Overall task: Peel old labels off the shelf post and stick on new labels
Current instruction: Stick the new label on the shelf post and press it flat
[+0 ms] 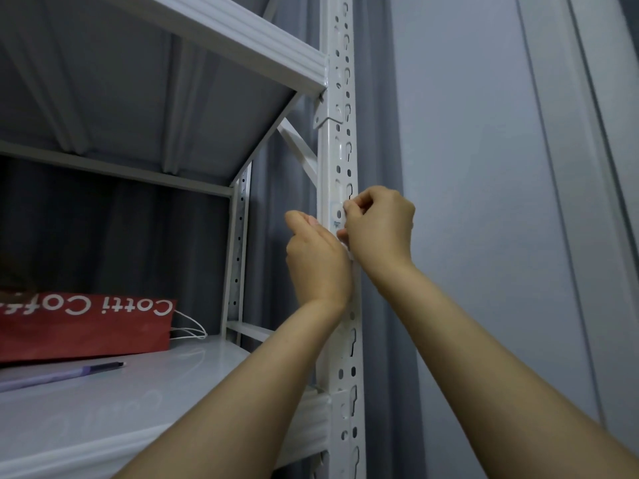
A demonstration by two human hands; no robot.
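Two hands (316,261) (378,229) at shelf post (340,150) edge, label (336,215) pinched

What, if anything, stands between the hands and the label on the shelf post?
Nothing visible does. The right hand is already at the label on the shelf post, curled fingers pinching its edge. The left hand lies against the post just below; its fingers are hidden.

Hands: two, left hand (316,261), right hand (378,226)
Shelf posts: two, front post (340,98), rear post (238,236)
Shelf boards: two, upper board (224,32), lower board (138,409)
Labels: one label (336,214)
Bags: one red paper bag (86,326)
Pens: one pen (62,375)
Braces: one diagonal brace (299,150)
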